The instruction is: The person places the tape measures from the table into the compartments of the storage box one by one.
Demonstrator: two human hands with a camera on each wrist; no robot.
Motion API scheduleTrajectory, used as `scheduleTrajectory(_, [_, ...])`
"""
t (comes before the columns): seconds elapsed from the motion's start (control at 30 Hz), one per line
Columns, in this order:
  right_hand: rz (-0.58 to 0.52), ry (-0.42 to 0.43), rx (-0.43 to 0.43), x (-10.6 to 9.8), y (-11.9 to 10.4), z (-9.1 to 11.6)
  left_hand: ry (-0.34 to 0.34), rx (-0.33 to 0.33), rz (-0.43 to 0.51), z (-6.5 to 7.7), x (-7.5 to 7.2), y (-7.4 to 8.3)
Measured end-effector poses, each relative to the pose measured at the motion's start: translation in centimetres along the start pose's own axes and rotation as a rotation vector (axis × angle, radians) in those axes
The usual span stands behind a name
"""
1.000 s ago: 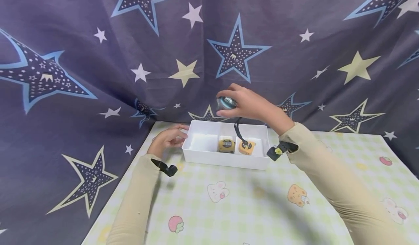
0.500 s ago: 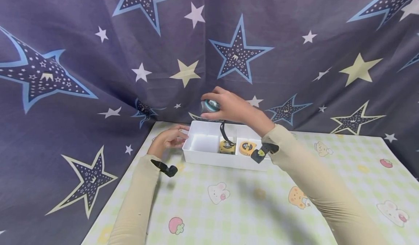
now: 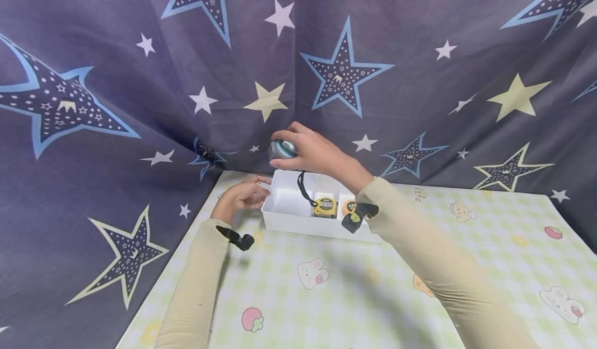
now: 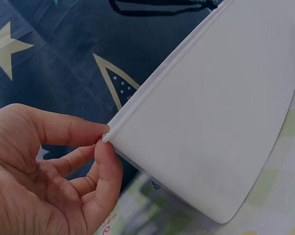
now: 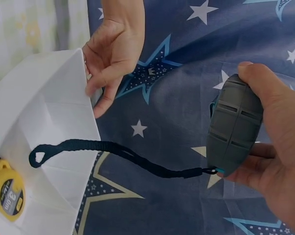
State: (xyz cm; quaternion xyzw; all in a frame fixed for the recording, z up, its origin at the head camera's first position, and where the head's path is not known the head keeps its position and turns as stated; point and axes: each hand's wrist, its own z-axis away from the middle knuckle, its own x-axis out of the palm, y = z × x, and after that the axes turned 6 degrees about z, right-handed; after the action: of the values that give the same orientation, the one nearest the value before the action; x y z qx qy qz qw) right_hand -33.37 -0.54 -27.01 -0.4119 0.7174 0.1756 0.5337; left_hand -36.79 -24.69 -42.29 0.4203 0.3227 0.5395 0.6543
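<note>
My right hand (image 3: pixel 311 149) grips a grey-and-teal tape measure (image 3: pixel 282 149) above the left end of a white divided box (image 3: pixel 298 225). In the right wrist view its ribbed grey back (image 5: pixel 235 122) shows between thumb and fingers, and a black wrist strap (image 5: pixel 120 148) hangs over the box. With thumb and finger my left hand (image 3: pixel 242 196) pinches the box's rim at the left end; the left wrist view shows the fingertips at the corner (image 4: pixel 107 136). A yellow tape measure (image 3: pixel 325 208) lies in the middle compartment. Another yellow-orange one (image 3: pixel 348 207) in the right compartment is partly hidden by my right wrist.
The box stands near the back of a table with a green-checked cloth (image 3: pixel 280 287). A dark star-printed curtain (image 3: pixel 396 105) hangs close behind and along the left side. The left compartment (image 3: pixel 292 201) of the box shows a bare white floor.
My right hand has moved left with the grey-and-teal tape measure, from above the middle of the box to above its left end. My left hand has stayed at the rim.
</note>
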Motion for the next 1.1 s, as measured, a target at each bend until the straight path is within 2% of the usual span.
scheduleTrajectory(0.2, [-0.001,0.008,0.012,1.0,0.0,-0.2,-0.008,0.009,-0.024,0.0,-0.1,0.0])
scheduleTrajectory(0.6, [0.009,-0.033,0.043,2.5,0.7,0.0,0.001,-0.002,-0.038,0.2,0.1,0.1])
scheduleTrajectory(1.1, [0.024,-0.098,0.11,4.8,4.0,1.3,0.007,0.007,-0.019,0.3,0.1,0.0])
